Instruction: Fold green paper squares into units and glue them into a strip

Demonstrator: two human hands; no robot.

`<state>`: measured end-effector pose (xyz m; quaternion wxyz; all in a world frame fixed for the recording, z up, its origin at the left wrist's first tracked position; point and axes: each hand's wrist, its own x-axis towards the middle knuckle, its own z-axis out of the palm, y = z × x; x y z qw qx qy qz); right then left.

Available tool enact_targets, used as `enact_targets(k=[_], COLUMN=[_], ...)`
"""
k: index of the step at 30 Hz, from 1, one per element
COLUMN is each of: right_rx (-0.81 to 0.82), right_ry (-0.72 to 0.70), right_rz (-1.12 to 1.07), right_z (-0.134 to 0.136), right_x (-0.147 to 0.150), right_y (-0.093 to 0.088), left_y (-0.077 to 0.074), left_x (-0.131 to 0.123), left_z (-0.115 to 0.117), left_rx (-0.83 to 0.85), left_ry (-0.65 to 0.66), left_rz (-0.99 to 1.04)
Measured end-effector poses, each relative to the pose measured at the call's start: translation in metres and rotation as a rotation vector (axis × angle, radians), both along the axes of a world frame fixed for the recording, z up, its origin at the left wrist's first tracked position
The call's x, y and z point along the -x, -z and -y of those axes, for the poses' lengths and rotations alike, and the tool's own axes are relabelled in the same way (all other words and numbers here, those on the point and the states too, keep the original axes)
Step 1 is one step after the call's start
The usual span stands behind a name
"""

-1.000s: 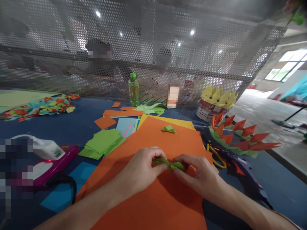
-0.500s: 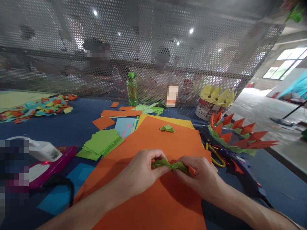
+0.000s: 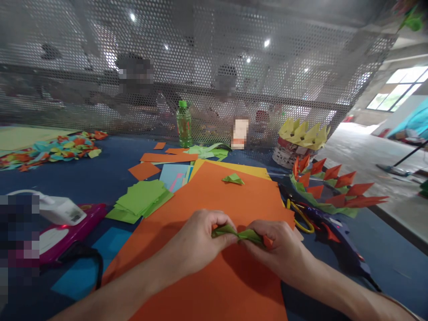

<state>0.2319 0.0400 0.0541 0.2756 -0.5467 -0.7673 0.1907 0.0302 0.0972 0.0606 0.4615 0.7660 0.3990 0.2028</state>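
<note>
Between my two hands a small piece of green paper (image 3: 249, 235) is being folded, pinched in at its middle. My left hand (image 3: 207, 232) grips its left end between thumb and bent fingers. The other end is pinched by my right hand (image 3: 277, 243), fingers closed round it. Both hands are just above a large orange sheet (image 3: 200, 285). Farther up that sheet lies a small folded green paper piece (image 3: 234, 179). To the left sits a stack of green paper squares (image 3: 140, 200).
On the right lie a glue gun (image 3: 341, 232), yellow-handled scissors (image 3: 302, 218) and an orange-and-green paper crown (image 3: 337, 187). A yellow-pointed crown (image 3: 302, 136) stands behind. A green bottle (image 3: 184, 125) is near the mesh partition (image 3: 207, 53). A magenta power strip (image 3: 73, 234) is at left.
The green paper has twisted slightly at its pinched middle, its right half tilting down. My hands stay in almost the same place.
</note>
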Motion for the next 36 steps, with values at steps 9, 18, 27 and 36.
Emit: enact_targets(k=[9,18,27,36], right_rx=[0.051,0.112,0.148,0.103], right_ry=[0.000,-0.026,-0.009,0.062], right_rz=[-0.019,-0.072,-0.087,-0.051], right_z=[0.0004,0.0021,0.0014,-0.0013], right_x=[-0.0010,-0.0018,-0.0007,-0.0043], right_y=[0.0015,0.0053,0.0083,0.0014], left_y=[-0.0006,-0.0022,0.0036,0.0015], left_x=[0.0025,-0.0026,0.0008,0.0024], left_z=[0.0004,0.0026,-0.0001,-0.0060], left_rx=[0.056,0.074,0.102,0.187], left_ry=[0.003,-0.002,0.009,0.059], left_rz=[-0.020,-0.003,0.010,0.042])
